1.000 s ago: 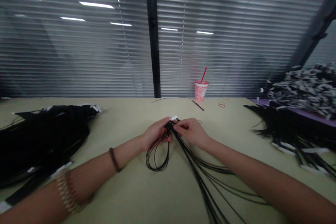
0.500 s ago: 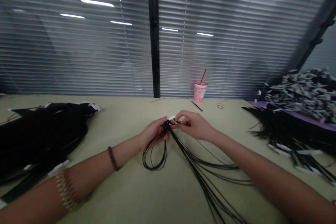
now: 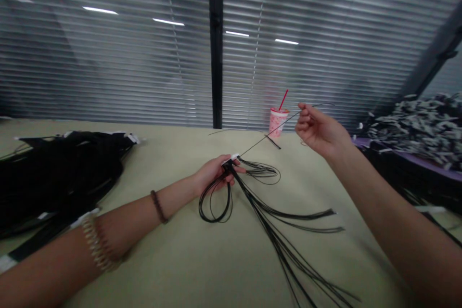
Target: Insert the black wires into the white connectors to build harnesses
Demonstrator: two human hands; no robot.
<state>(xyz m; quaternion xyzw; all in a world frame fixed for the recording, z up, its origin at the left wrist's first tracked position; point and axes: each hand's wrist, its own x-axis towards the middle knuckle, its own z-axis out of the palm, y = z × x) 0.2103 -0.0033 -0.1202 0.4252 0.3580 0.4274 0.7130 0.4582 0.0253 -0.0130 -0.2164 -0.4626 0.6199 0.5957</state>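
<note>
Near the middle of the table, my left hand (image 3: 212, 175) is closed on a bundle of thin black cables (image 3: 260, 208) at its black and white end. One part of the bundle loops below the fingers, another loops to the right, and long strands fan out toward the lower right. My right hand (image 3: 317, 130) is raised to the right, its fingers pinching a single black strand (image 3: 269, 134). That strand runs taut and slanting from the bundle's white end up to the fingertips, with a short tail beyond them.
A pink cup (image 3: 277, 122) with a red straw stands at the back of the table (image 3: 173, 260). Dark cables (image 3: 61, 173) are heaped at the left. At the right lies a pile with many white ends (image 3: 422, 130). Blinds rise behind.
My right hand has moved up and right, away from my left hand, drawing one strand out straight. Loops right of the bundle now show. The view has shifted slightly.
</note>
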